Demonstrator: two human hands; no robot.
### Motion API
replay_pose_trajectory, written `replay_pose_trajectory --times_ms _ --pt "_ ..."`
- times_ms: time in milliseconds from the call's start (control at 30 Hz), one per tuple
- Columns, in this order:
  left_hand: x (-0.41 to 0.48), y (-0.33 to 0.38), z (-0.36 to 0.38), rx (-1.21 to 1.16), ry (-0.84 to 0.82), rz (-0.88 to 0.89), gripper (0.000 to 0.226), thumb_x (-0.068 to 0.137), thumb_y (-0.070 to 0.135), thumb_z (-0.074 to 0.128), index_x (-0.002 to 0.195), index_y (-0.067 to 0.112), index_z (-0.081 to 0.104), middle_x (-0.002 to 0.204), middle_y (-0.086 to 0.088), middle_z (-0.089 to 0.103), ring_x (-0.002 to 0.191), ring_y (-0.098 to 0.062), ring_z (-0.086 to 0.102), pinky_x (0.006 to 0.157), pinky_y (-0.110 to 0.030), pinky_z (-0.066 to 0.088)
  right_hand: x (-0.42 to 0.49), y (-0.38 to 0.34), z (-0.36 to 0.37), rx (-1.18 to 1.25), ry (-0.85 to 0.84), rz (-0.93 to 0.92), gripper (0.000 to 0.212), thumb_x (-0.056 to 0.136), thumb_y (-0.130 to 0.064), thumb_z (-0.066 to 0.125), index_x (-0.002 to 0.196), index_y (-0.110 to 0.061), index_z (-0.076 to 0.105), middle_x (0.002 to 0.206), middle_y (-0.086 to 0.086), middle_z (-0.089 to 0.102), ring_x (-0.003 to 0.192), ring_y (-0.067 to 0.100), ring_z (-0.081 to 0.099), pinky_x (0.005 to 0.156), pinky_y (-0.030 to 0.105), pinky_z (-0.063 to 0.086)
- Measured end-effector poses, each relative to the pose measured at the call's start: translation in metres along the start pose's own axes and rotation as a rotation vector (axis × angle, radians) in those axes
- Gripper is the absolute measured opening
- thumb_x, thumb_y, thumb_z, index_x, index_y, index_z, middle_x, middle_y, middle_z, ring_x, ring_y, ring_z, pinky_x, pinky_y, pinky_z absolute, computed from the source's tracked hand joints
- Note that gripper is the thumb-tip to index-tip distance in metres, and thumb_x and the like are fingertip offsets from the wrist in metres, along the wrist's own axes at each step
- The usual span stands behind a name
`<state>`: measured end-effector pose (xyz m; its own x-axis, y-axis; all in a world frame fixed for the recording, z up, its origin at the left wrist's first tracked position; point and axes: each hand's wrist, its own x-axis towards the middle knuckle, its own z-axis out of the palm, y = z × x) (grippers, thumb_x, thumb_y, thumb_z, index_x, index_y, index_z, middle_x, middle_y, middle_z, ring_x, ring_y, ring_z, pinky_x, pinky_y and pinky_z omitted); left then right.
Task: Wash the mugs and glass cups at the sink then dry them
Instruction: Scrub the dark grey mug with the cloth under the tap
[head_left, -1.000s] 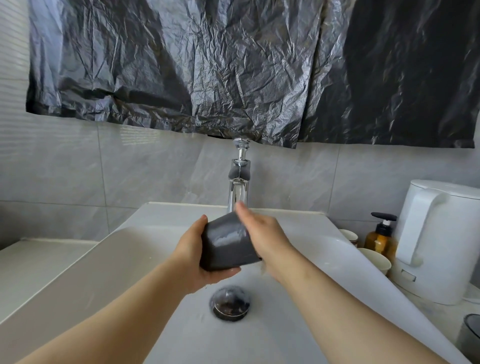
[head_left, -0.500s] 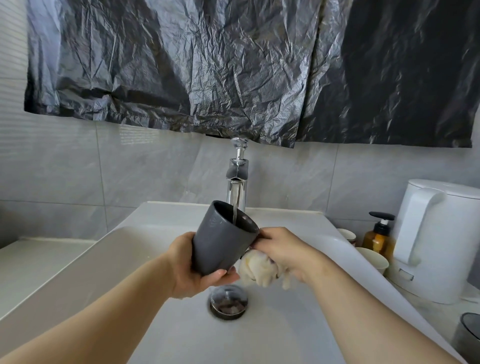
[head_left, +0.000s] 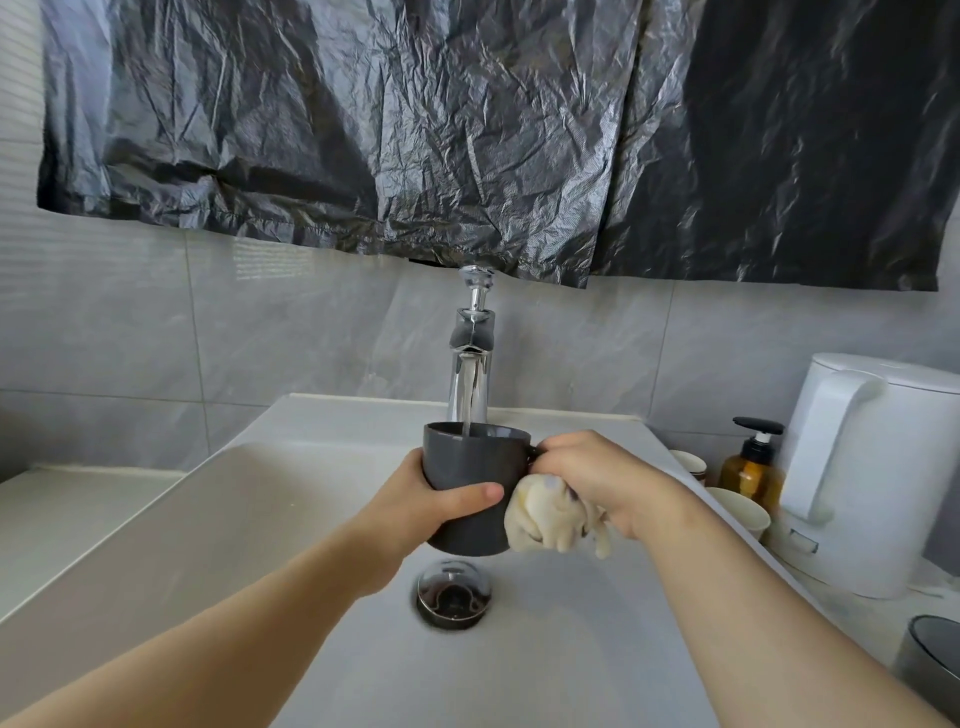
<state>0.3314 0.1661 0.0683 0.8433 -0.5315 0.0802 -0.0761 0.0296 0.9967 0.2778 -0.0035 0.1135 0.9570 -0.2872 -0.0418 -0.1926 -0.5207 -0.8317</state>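
- Two-handed hold on the dark grey mug (head_left: 470, 488), upright over the sink (head_left: 249, 519), directly above the drain (head_left: 453, 597), mouth under the tap (head_left: 470, 358).
- Left hand (head_left: 431, 501): wrapped round the mug's lower wall from the left, thumb across the near face, clamped on it.
- Right hand (head_left: 597, 475): curled at the mug's right side, gripping a pale cloth (head_left: 545, 519) bunched beneath the palm and touching the mug wall.
- Long axis of the mug vertical; thin water stream (head_left: 467, 405) dropping into the open mouth near the far rim.
- Judged step: filling or rinsing ahead of a scrub. Calls for the cloth to go up and left over the rim; right hand nearer for that, left better placed to tilt.
- Hidden: mug handle mostly behind the right fingers; cannot tell whether hooked or merely alongside. Water level inside not visible.
- Cut off at the right edge: a dark vessel (head_left: 930, 665), identity unclear. Pale cups (head_left: 740, 512) partly masked, beside the soap bottle (head_left: 753, 467) and white kettle (head_left: 872, 467).
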Motion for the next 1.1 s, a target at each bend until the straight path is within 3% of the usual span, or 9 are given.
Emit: replay_pose_trajectory --times_ms 133,233,333,500,700,800,867,933,1100 --pt "0.002 -0.002 0.009 0.009 0.102 -0.018 0.061 0.054 0.03 0.087 0.104 0.019 0.055 0.097 -0.006 0.069 0.083 -0.018 0.068 0.061 -0.025 0.054 0.002 0.002 0.004 -0.001 0.061 -0.013 0.017 0.085 -0.009 0.052 0.09 -0.007 0.068 0.076 0.011 0.057 0.072 0.022 0.051 0.059 0.025 0.039" --pt "0.005 -0.002 0.01 0.095 0.217 -0.064 0.058 0.066 0.026 0.085 0.111 0.015 0.051 0.099 -0.007 0.064 0.084 -0.019 0.066 0.062 -0.026 0.052 0.004 0.006 0.006 -0.014 0.106 -0.01 0.025 0.087 -0.016 0.056 0.111 -0.012 0.062 0.089 0.007 0.06 0.083 0.019 0.054 0.067 0.025 0.042" --pt "0.006 0.005 0.002 0.472 0.34 -0.008 0.065 0.06 0.038 0.085 0.109 0.02 0.046 0.095 0.001 0.06 0.086 -0.018 0.061 0.067 -0.03 0.052 0.01 0.013 0.003 -0.043 0.191 0.014 0.037 0.087 -0.022 0.057 0.123 -0.015 0.053 0.104 0.009 0.06 0.096 0.024 0.058 0.068 0.026 0.044" --pt "0.006 0.017 0.004 1.134 0.322 0.082 0.076 0.051 0.058 0.076 0.111 0.027 0.043 0.095 0.005 0.058 0.091 -0.02 0.055 0.07 -0.031 0.047 0.013 0.017 0.0 -0.019 0.254 0.005 0.033 0.085 -0.02 0.058 0.108 0.004 0.061 0.078 0.009 0.056 0.074 0.022 0.051 0.067 0.027 0.042" --pt "0.018 0.038 0.017 1.696 0.182 0.199 0.079 0.058 0.056 0.072 0.124 0.026 0.039 0.106 0.001 0.056 0.1 -0.023 0.051 0.071 -0.029 0.038 0.009 0.016 -0.003 -0.097 0.266 0.006 0.023 0.085 -0.023 0.055 0.083 -0.003 0.065 0.064 0.006 0.057 0.065 0.023 0.052 0.062 0.026 0.044" --pt "0.023 0.051 0.02 1.862 0.095 0.164 0.073 0.059 0.055 0.073 0.118 0.025 0.043 0.097 0.001 0.054 0.093 -0.022 0.051 0.07 -0.029 0.04 0.008 0.012 -0.001 -0.099 0.249 0.003 0.02 0.084 -0.025 0.056 0.075 -0.009 0.065 0.059 0.003 0.055 0.064 0.023 0.053 0.061 0.025 0.043" --pt "0.027 0.058 0.021 1.851 0.038 0.067 0.068 0.056 0.056 0.075 0.11 0.026 0.046 0.082 0.006 0.054 0.083 -0.019 0.055 0.067 -0.026 0.044 0.008 0.01 0.001 -0.092 0.237 -0.001 0.02 0.085 -0.026 0.056 0.077 -0.009 0.066 0.059 0.002 0.055 0.063 0.022 0.053 0.06 0.025 0.043" --pt "0.029 0.061 0.017 1.634 0.047 -0.099 0.065 0.051 0.058 0.076 0.103 0.026 0.052 0.072 0.008 0.06 0.072 -0.015 0.064 0.061 -0.022 0.046 0.007 0.009 0.001 -0.099 0.224 -0.011 0.02 0.086 -0.026 0.056 0.074 -0.011 0.063 0.059 0.002 0.054 0.059 0.019 0.05 0.055 0.023 0.04" --pt "0.025 0.046 0.001 0.582 0.131 -0.425 0.066 0.061 0.054 0.078 0.106 0.013 0.055 0.095 -0.01 0.068 0.084 -0.024 0.066 0.074 -0.032 0.054 0.008 0.012 -0.002 -0.063 0.216 -0.025 0.02 0.085 -0.024 0.056 0.069 -0.012 0.054 0.062 0.006 0.051 0.06 0.022 0.047 0.055 0.024 0.038"
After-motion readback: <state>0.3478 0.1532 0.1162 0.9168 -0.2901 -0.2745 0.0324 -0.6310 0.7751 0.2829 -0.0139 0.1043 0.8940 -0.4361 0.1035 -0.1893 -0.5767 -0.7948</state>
